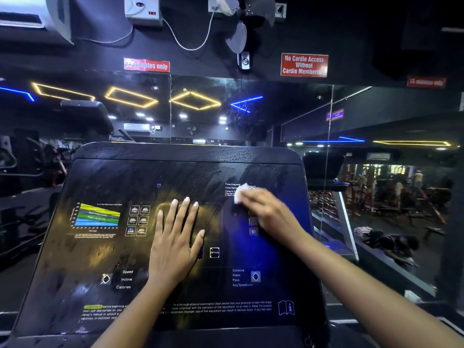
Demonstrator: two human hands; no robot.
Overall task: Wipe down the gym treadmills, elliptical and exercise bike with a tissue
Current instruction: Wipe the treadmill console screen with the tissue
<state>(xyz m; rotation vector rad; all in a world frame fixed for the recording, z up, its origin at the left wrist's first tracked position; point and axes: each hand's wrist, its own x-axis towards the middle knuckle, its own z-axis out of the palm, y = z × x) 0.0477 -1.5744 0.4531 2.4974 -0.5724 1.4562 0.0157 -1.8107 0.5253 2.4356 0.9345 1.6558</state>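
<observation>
A glossy black treadmill console [105, 257] fills the lower middle of the head view, tilted up toward me, with printed charts, labels and a warning strip. My left hand [175, 237] lies flat on the middle of the panel, fingers spread, holding nothing. My right hand [266, 209] presses a small white tissue [241, 193] against the upper right of the panel, beside the "Time Elapsed" text. Most of the tissue is hidden under the fingers. Streaks show across the top of the console.
A wall mirror [376, 126] stands right behind the console and reflects ceiling lights and gym machines. Red signs [304, 65] and a wall fan [242, 33] hang above. Another dark console [88, 114] stands at the left, and exercise machines [22, 156] beyond it.
</observation>
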